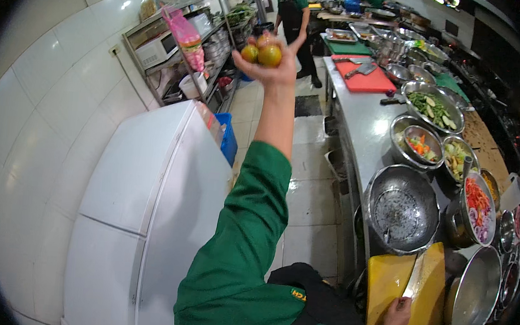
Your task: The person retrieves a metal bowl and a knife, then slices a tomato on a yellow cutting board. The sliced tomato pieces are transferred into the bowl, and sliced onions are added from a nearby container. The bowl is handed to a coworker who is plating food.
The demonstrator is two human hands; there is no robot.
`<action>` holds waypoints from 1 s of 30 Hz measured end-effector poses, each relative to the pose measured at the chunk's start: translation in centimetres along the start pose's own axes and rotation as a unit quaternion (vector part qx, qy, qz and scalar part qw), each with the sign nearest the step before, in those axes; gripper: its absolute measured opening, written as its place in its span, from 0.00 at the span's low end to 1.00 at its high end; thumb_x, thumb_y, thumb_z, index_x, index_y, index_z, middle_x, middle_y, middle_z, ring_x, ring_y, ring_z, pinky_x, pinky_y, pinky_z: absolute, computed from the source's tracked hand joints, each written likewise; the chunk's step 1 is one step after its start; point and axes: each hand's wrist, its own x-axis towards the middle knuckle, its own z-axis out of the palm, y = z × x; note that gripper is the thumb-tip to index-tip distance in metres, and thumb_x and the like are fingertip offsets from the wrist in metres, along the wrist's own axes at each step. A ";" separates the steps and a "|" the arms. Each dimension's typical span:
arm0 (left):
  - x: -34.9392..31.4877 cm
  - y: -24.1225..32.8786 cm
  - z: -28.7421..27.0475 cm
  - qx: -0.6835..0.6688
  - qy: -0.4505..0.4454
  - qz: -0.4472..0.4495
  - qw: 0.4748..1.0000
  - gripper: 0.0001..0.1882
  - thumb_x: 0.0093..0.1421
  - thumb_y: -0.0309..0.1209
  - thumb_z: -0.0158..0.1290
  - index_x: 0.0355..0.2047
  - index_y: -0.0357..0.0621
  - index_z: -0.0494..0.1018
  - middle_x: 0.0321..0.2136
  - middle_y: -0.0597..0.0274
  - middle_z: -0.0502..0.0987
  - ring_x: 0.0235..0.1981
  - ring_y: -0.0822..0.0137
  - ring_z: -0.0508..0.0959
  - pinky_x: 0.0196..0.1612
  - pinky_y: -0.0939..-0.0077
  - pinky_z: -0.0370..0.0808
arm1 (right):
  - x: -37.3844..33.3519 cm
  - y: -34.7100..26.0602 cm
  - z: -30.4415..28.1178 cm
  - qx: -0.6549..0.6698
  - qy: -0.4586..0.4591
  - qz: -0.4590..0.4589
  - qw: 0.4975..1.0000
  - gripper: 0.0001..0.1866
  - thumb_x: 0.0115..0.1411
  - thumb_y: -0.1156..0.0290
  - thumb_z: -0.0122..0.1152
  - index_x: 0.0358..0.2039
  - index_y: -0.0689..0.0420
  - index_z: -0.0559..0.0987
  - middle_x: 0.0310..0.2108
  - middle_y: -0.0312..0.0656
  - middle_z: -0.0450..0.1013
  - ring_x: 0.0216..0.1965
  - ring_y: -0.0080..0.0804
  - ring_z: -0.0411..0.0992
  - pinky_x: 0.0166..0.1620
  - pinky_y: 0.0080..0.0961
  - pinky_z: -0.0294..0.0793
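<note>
Fruit (pixel 269 55), at least two round, green-orange pieces, and they're sitting right against the palm of my raised left hand (pixel 273 74), fingers curled up around them! That's up toward the far side, well left of the long silver metal counter (pixel 360 124). Over at near right, my right hand (pixel 399 314) grips a broad silver-bladed knife (pixel 414 277) above the yellow rectangular cutting board (pixel 387 288), a wide grey metal bowl (pixel 400 204) just beyond!

the aisle (pixel 313 222) offers room, while steel bowls (pixel 477 295) hem the yellow board (pixel 384 288).
</note>
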 end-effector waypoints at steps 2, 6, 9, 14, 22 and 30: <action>-2.6 0.6 -3.4 0.021 0.069 -0.017 0.997 0.23 0.50 0.61 0.46 0.23 0.57 0.74 0.23 0.66 0.74 0.29 0.66 0.77 0.55 0.19 0.33 | 0.0 -0.2 -0.1 -0.014 0.044 -0.036 0.998 0.06 0.51 0.70 0.59 0.26 0.56 0.72 0.20 0.44 0.72 0.23 0.44 0.71 0.27 0.36 0.68; -11.9 2.0 -11.0 0.073 0.290 -0.057 0.953 0.21 0.52 0.60 0.46 0.26 0.60 0.73 0.29 0.62 0.74 0.28 0.65 0.76 0.54 0.17 0.34 | 0.0 -1.0 -0.3 0.003 0.062 -0.001 0.998 0.06 0.49 0.70 0.60 0.25 0.56 0.72 0.19 0.45 0.71 0.22 0.43 0.70 0.27 0.35 0.67; -20.7 3.3 -14.8 0.099 0.417 -0.110 0.897 0.21 0.54 0.59 0.44 0.25 0.57 0.71 0.32 0.60 0.73 0.24 0.64 0.75 0.55 0.19 0.33 | 0.1 -1.9 -0.5 0.028 0.037 0.058 0.997 0.06 0.49 0.70 0.59 0.25 0.56 0.72 0.18 0.44 0.69 0.20 0.41 0.68 0.26 0.33 0.66; -28.9 5.2 -16.8 0.040 0.541 -0.089 0.835 0.21 0.56 0.57 0.43 0.26 0.54 0.69 0.28 0.62 0.70 0.19 0.71 0.73 0.59 0.25 0.35 | 0.2 -2.7 -0.8 0.040 0.029 0.061 0.997 0.06 0.50 0.70 0.59 0.24 0.57 0.72 0.15 0.42 0.65 0.18 0.37 0.65 0.24 0.30 0.64; -29.2 5.3 -16.0 0.040 0.531 -0.086 0.842 0.19 0.56 0.55 0.44 0.26 0.54 0.69 0.30 0.62 0.70 0.18 0.74 0.72 0.58 0.24 0.35 | 1.4 -1.8 -0.3 0.011 0.044 0.017 0.999 0.06 0.50 0.70 0.59 0.25 0.57 0.72 0.16 0.43 0.65 0.18 0.38 0.65 0.24 0.32 0.63; -32.9 4.6 -14.0 0.031 0.558 -0.127 0.819 0.19 0.57 0.56 0.43 0.27 0.56 0.69 0.32 0.59 0.70 0.19 0.71 0.73 0.56 0.21 0.36 | 2.9 -1.5 -1.3 -0.080 -0.106 0.112 0.985 0.31 0.57 0.47 0.52 0.53 0.56 0.63 0.40 0.56 0.73 0.35 0.45 0.74 0.37 0.45 0.69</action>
